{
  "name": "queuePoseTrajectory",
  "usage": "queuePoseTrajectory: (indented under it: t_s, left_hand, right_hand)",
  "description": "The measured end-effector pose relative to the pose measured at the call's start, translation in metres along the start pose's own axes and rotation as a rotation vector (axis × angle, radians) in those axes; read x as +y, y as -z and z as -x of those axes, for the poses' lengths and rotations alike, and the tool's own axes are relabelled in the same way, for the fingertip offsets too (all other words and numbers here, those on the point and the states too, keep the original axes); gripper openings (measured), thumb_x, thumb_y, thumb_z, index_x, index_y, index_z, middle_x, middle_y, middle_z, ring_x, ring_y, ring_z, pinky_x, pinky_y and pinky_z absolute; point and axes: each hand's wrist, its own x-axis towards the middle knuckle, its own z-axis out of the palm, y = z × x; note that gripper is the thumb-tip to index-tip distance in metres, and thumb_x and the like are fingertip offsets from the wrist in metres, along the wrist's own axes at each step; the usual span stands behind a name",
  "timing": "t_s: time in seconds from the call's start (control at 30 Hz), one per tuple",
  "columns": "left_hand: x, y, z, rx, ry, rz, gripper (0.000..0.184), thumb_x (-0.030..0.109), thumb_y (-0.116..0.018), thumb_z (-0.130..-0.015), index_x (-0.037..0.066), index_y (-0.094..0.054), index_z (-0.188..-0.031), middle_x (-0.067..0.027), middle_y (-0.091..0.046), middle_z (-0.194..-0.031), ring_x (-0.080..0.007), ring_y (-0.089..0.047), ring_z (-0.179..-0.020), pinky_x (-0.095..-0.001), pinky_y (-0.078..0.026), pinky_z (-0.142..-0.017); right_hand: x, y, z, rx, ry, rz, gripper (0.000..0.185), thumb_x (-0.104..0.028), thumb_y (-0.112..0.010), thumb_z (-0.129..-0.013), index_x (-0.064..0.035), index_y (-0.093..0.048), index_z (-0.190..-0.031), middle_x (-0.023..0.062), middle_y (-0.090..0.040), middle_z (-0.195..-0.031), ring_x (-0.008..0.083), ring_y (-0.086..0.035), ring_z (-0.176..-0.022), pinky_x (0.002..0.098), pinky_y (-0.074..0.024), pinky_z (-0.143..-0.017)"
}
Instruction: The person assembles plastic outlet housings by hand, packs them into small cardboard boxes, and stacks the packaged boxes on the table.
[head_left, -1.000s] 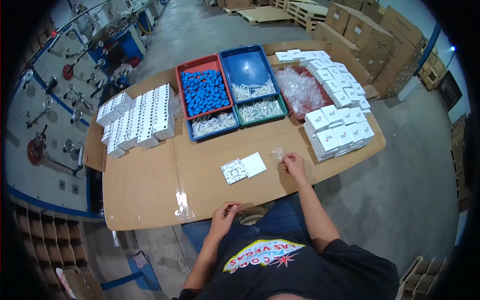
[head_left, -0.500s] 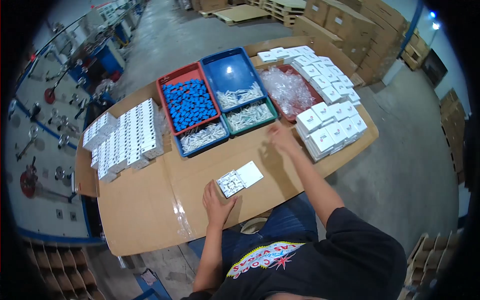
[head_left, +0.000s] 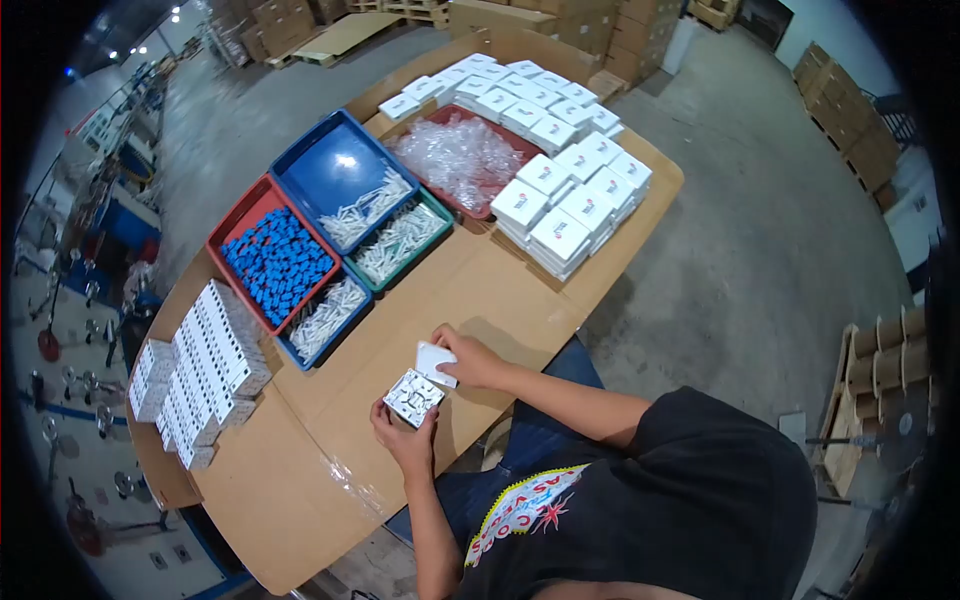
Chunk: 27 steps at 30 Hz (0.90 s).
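The head view shows a cardboard-covered table [head_left: 275, 490], with the person's two hands over its near part. The left hand [head_left: 408, 441] is clamped on a white square unit [head_left: 414, 397], its fingers along the left side and its thumb at the near right; many small fittings show on the unit's upper face. The right hand [head_left: 473, 360] is clamped on a thin white plate [head_left: 431, 360] just beyond and to the right of the unit; whether plate and unit touch cannot be told. The hands are near each other but apart. Farther back stand a red tray [head_left: 252, 203] of blue pieces, a large blue tray [head_left: 325, 170], and, on their near side, a small blue tray [head_left: 340, 336] and a green tray [head_left: 415, 258]; these last three hold slender white pieces. To their right, clear plastic wrapping [head_left: 455, 160] fills much of a second red tray. White boxes [head_left: 560, 236] with printed tops are stacked at the right, and rows of white blocks [head_left: 207, 370] with dark openings occupy the left.
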Motion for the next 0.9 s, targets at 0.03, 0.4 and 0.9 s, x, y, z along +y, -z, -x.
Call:
queuePoseTrajectory:
  t_s: [0.03, 0.4, 0.9]
  left_hand:
    - [0.005, -0.002, 0.003, -0.021, -0.002, 0.001, 0.097, 0.018, -0.095, -0.068, 0.005, -0.038, -0.146, -0.0193, -0.052, -0.14, -0.0329, -0.048, -0.135, -0.045, -0.035, -0.117]
    - [-0.002, -0.035, 0.021, -0.047, 0.278, 0.719, 0.048, 0.015, -0.057, -0.105, -0.001, -0.045, -0.149, -0.0128, -0.065, -0.126, -0.0191, -0.064, -0.112, -0.0309, -0.054, -0.093]
    - [0.057, -0.014, 0.03, -0.273, 0.622, 1.477, 0.054, 0.047, -0.037, -0.105, 0.012, -0.05, -0.144, -0.009, -0.062, -0.133, -0.0254, -0.06, -0.122, -0.0451, -0.048, -0.104]
  right_hand:
    - [-0.004, -0.001, 0.003, -0.06, 0.073, -0.112, 0.04, -0.011, -0.081, -0.08, -0.0028, -0.06, -0.113, 0.014, -0.07, -0.099, 0.0294, -0.07, -0.095, 0.0385, -0.0542, -0.083]
    - [-0.023, -0.033, 0.053, 0.013, 0.253, -0.139, 0.054, -0.022, -0.087, -0.079, -0.0059, -0.06, -0.124, 0.0155, -0.062, -0.127, 0.0287, -0.06, -0.12, 0.0394, -0.0477, -0.103]
    - [-0.046, 0.012, 0.054, -0.296, 0.269, -0.274, 0.035, 0.001, -0.064, -0.093, -0.0026, -0.061, -0.128, 0.02, -0.06, -0.143, 0.0264, -0.062, -0.127, 0.0339, -0.0496, -0.102]
